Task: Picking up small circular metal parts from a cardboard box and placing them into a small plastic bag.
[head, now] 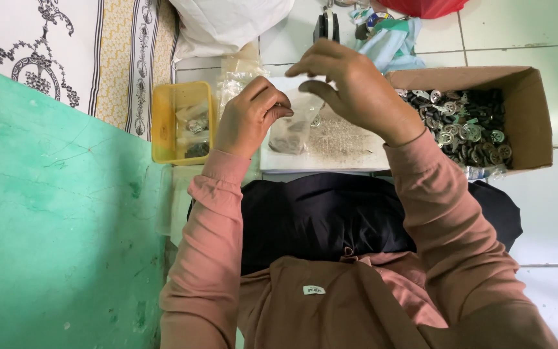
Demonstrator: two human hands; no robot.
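Your left hand was pinched shut on the top edge of a small clear plastic bag, which hung between your hands with dark small parts in its bottom. Your right hand, at three o'clock from the left, had fingers curled together at the bag's mouth; whether it gripped the bag, I could not tell. Under the bag lay a white tray scattered with tiny pieces. At three o'clock stood a cardboard box of round metal pieces; at nine o'clock, a yellow tub.
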